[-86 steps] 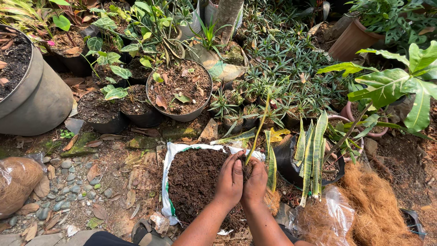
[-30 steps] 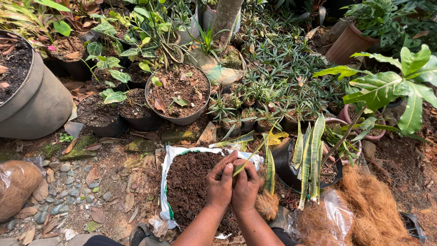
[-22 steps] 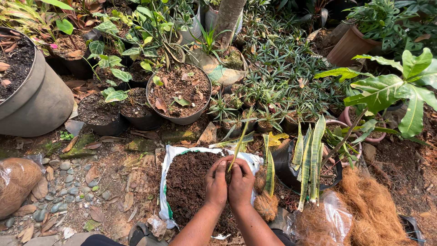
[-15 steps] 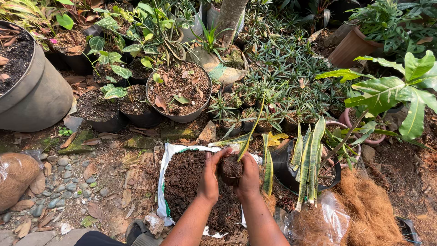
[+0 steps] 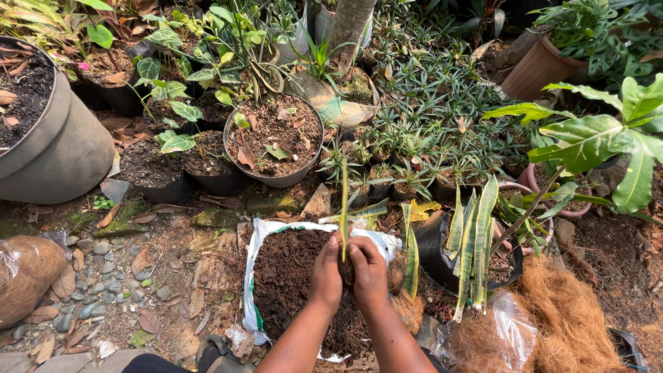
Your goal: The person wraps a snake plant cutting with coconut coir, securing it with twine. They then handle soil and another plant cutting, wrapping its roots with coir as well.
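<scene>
A narrow snake plant cutting (image 5: 344, 207) is held upright over the open white sack of potting soil (image 5: 290, 276), its base clasped between left hand (image 5: 327, 271) and right hand (image 5: 369, 271), fingers closed.

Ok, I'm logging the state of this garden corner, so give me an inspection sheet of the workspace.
Surface: bare earth with dry leaves and pebbles.
Job's things: a long green-yellow leaf cutting, upright, over an open white sack of dark potting mix.
Clutter: coconut fibre, clear plastic bags, a black bag of striped-leaf plants.
Hands: left hand and right hand cupped together round the cutting's base.
Cables: nothing seen.
Surroundings: many potted plants, a large grey pot, a round soil-filled pot.
</scene>
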